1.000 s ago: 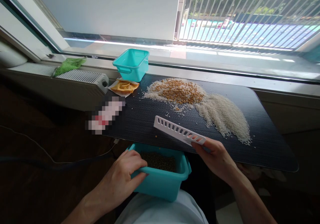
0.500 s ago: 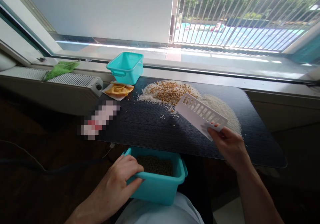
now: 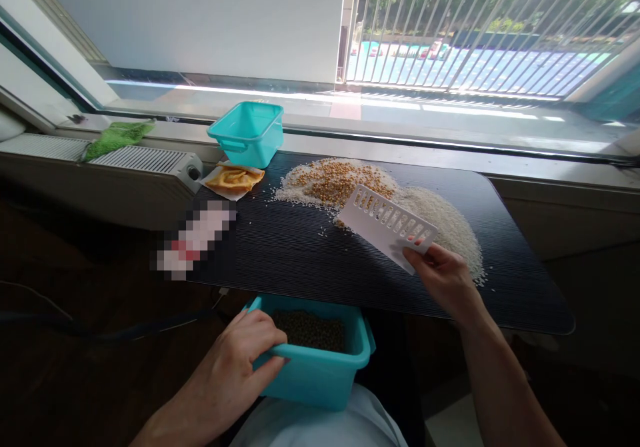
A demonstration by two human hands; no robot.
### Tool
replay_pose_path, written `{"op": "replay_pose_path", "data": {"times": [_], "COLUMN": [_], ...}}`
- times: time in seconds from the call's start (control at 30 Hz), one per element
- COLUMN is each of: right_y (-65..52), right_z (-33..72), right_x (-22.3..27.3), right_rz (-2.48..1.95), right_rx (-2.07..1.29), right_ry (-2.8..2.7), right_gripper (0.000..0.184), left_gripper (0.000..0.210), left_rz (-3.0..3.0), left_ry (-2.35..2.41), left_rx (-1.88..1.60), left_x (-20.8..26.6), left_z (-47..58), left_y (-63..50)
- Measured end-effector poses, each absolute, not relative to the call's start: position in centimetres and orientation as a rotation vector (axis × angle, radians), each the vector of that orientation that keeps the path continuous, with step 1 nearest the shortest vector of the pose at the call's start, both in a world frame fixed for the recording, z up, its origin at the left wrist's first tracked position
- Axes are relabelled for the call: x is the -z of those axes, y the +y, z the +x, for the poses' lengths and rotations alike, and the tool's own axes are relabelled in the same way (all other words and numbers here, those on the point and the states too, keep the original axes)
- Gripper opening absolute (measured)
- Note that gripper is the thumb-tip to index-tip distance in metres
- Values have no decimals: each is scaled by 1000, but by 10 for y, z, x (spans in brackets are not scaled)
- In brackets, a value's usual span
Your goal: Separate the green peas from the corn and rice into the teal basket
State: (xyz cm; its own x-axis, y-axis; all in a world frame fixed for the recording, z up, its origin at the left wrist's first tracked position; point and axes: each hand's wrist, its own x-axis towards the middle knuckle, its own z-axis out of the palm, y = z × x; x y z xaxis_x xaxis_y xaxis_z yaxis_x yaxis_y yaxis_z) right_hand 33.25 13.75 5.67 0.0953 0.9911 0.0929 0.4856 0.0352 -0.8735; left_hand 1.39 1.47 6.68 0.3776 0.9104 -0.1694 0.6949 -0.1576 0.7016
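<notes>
My left hand grips the near left rim of a turquoise plastic bin, which rests on my lap below the table edge. Small greenish-brown grains, perhaps beans, lie in its bottom. Between the thumb and fingers of my right hand is a white slotted plastic scraper, tilted, its slots along the upper side. Behind its far end spreads a heap of white rice mixed with yellow beans. To the right, partly behind scraper and hand, is a heap of plain white rice.
A second turquoise bin stands at the table's back left by the window. In front of it lies a yellow folded cloth on white paper. A pixelated patch covers the table's left corner. A green cloth drapes over the radiator.
My right hand has moved the scraper a little to the left, along the front of the heaps. The left hand and its bin have stayed put.
</notes>
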Motion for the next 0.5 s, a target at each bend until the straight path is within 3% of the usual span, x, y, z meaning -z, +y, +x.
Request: {"op": "replay_pose_path", "data": {"times": [0.5], "right_y": [130], "right_z": [333], "right_x": [-62], "right_rz": [-1479], "right_rx": [-884], "right_ry": [-1519], "right_gripper": [37], "left_gripper": [18], "left_rz": [1938], "left_ry": [1385], "left_rx": [-379], "left_x": [-68], "left_z": [14], "left_y": [15]}}
